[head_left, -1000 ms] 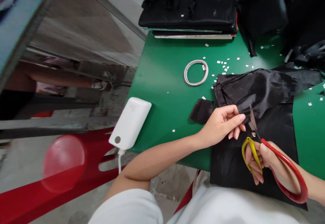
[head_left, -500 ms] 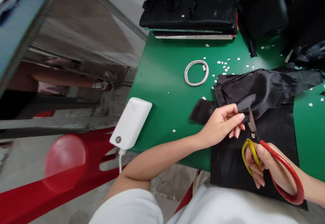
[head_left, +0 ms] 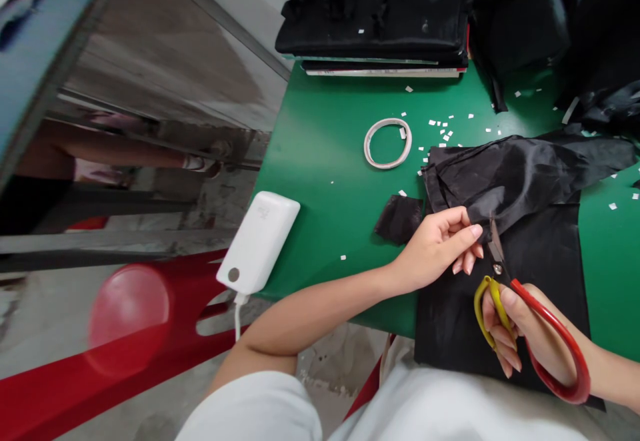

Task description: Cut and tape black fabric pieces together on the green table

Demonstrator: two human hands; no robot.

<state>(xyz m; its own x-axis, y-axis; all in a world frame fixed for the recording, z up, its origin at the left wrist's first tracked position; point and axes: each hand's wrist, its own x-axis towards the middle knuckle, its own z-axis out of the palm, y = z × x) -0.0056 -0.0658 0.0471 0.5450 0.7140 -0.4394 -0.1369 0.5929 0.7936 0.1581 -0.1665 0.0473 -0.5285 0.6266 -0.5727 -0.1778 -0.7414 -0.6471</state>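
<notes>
Head view: black fabric (head_left: 530, 254) between both hands, scissors (head_left: 520, 308) cutting.

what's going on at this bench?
Black fabric is being cut on the green table. The left hand pinches a fold of it; the right hand holds scissors, blades at the fabric just beside that pinch. A white power bank and a tape ring lie further left.

White power bank (head_left: 260, 241) at edge of green table (head_left: 320, 128), tape ring (head_left: 388, 143), scattered white scraps (head_left: 431, 122), stacked black bundles (head_left: 375, 8) behind
</notes>
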